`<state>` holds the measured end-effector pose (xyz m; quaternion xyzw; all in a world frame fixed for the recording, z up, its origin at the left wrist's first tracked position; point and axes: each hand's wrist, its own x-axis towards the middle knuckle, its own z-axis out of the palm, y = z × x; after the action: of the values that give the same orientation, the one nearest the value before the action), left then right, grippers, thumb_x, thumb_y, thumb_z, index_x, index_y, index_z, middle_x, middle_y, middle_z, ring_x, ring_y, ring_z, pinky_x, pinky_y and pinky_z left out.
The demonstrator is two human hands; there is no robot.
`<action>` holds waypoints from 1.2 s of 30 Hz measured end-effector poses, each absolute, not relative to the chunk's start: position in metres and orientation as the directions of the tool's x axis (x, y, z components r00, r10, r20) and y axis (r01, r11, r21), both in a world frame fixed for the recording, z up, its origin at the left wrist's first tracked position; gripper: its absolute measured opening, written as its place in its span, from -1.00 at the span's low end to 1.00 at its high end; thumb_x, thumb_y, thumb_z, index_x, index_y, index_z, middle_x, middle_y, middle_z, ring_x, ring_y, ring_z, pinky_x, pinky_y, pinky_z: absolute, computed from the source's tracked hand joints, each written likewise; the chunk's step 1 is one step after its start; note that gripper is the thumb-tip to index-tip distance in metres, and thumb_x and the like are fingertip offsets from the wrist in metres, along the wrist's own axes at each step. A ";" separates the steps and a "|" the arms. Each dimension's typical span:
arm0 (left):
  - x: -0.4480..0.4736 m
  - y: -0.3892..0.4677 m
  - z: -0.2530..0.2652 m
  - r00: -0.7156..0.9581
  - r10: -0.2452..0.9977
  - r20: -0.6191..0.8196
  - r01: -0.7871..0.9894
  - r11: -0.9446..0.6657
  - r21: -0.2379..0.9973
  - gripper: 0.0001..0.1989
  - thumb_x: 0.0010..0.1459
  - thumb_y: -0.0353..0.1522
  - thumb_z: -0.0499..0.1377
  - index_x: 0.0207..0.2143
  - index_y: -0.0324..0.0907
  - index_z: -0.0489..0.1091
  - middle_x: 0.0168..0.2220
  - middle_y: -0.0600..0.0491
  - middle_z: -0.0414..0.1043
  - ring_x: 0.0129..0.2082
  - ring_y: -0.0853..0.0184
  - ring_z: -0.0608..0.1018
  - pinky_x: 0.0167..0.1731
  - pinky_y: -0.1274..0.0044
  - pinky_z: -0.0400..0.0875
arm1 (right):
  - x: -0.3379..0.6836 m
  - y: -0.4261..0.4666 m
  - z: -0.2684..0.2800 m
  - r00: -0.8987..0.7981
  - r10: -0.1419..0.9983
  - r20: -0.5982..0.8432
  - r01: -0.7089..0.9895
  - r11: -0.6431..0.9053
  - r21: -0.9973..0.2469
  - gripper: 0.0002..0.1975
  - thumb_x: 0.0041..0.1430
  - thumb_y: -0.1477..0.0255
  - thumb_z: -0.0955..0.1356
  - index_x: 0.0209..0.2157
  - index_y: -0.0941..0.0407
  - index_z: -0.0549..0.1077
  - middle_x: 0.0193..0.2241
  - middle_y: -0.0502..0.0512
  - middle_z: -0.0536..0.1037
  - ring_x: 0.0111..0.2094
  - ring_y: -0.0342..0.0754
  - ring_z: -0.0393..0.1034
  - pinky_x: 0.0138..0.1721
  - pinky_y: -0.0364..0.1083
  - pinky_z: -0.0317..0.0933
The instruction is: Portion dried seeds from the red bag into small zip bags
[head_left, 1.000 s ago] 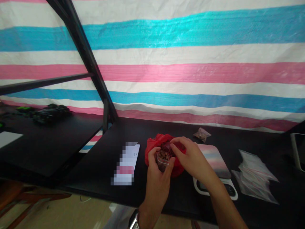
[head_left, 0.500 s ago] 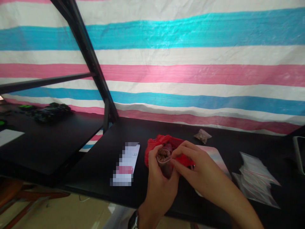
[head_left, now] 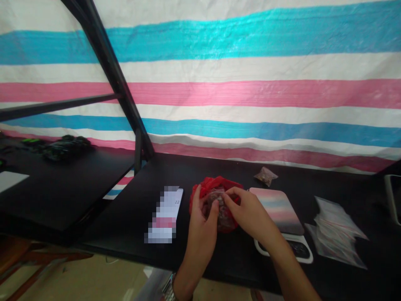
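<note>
A small clear zip bag (head_left: 223,211) with brownish pieces inside is between my hands, over the opening of a crumpled red plastic bag (head_left: 213,184). My left hand (head_left: 203,221) is closed around the zip bag's left side, thumb pressed against its front. With thumb and fingertips, my right hand (head_left: 246,207) pinches the zip bag's upper right edge. What lies deeper in the red bag is hidden. Just right of it is a kitchen scale (head_left: 277,209) with a shiny plate and dark display, partly covered by my right forearm.
A phone (head_left: 172,211) lies left of the red bag. Behind the scale sits a small filled zip bag (head_left: 266,176); to its right lies a pile of flat clear zip bags (head_left: 340,234). A black frame post (head_left: 120,83) rises at the left before a striped sheet (head_left: 250,92).
The zip bag's mouth was held open and upright; now the bag is lower, against the red bag. My right hand has shifted left, uncovering more of the scale.
</note>
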<state>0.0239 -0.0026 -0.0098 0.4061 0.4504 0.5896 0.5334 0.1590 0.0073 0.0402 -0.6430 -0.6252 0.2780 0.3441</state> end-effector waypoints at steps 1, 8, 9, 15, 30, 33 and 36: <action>0.023 -0.002 -0.010 -0.111 0.994 0.002 -0.236 -0.028 0.971 -0.24 0.31 -0.24 0.28 0.47 -0.15 0.09 0.19 -0.21 0.58 0.21 0.07 0.63 0.24 0.22 0.49 | 0.158 0.008 0.038 0.057 0.996 0.063 0.616 0.014 -0.787 -0.79 0.35 0.34 0.34 -0.29 0.04 0.62 -0.26 0.12 0.73 -0.21 0.11 0.60 -0.14 0.00 0.33; 0.018 -0.007 -0.003 -0.131 0.991 -0.032 -0.011 0.031 0.999 -0.25 0.42 -0.21 0.14 0.54 -0.19 0.00 0.08 -0.20 0.66 0.12 0.02 0.67 0.19 0.14 0.50 | 0.152 0.009 0.037 0.155 0.988 0.028 0.644 -0.079 -0.761 -0.75 0.35 0.31 0.34 -0.38 0.03 0.61 -0.34 0.12 0.73 -0.27 0.11 0.62 -0.23 -0.01 0.30; 0.017 -0.008 -0.003 -0.113 0.993 -0.044 -0.016 0.042 0.999 -0.22 0.41 -0.22 0.14 0.56 -0.19 -0.04 0.04 -0.20 0.67 0.08 0.02 0.69 0.12 0.17 0.56 | 0.151 0.009 0.036 0.164 0.986 0.022 0.650 -0.091 -0.755 -0.74 0.35 0.30 0.34 -0.39 0.03 0.60 -0.34 0.13 0.73 -0.28 0.11 0.62 -0.24 -0.01 0.29; 0.013 -0.007 -0.008 -0.060 0.997 -0.054 -0.036 0.052 0.998 -0.23 0.41 -0.27 0.13 0.55 -0.18 -0.07 0.04 -0.18 0.67 0.00 0.11 0.71 0.03 0.28 0.59 | 0.151 0.014 0.030 0.145 0.989 0.016 0.648 -0.083 -0.757 -0.73 0.34 0.30 0.35 -0.40 0.04 0.61 -0.34 0.14 0.74 -0.29 0.10 0.62 -0.25 -0.03 0.31; 0.004 -0.006 -0.013 -0.082 0.997 -0.002 -0.011 0.001 1.000 -0.47 0.37 -0.25 0.19 0.35 -0.13 0.27 -0.08 -0.09 0.70 -0.15 0.15 0.75 -0.20 0.40 0.64 | 0.159 0.013 0.035 0.029 0.999 -0.030 0.594 -0.041 -0.803 -0.73 0.33 0.37 0.35 -0.43 0.10 0.60 -0.39 0.10 0.71 -0.34 0.04 0.56 -0.29 -0.07 0.23; 0.004 -0.008 -0.012 -0.067 0.997 0.049 0.063 -0.045 0.997 -0.51 0.41 -0.27 0.14 0.35 -0.10 0.27 -0.06 -0.09 0.69 -0.18 0.17 0.75 -0.18 0.37 0.65 | 0.166 0.011 0.040 -0.020 1.000 -0.018 0.570 -0.004 -0.822 -0.72 0.32 0.34 0.36 -0.44 0.11 0.60 -0.43 0.08 0.68 -0.38 0.02 0.53 -0.32 -0.08 0.21; 0.005 -0.011 -0.008 -0.069 0.989 0.132 0.168 -0.119 0.979 -0.52 0.42 -0.30 0.15 0.35 -0.07 0.28 -0.01 -0.08 0.68 -0.09 0.16 0.74 -0.02 0.30 0.63 | 0.174 0.009 0.044 -0.047 0.999 0.003 0.556 0.028 -0.831 -0.70 0.32 0.30 0.36 -0.45 0.11 0.61 -0.46 0.05 0.66 -0.40 0.00 0.50 -0.33 -0.08 0.22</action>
<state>0.0051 -0.0113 -0.0080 0.5497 0.5264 0.5072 0.4044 0.1738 0.0088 0.0444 -0.6085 -0.6387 0.3400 0.3260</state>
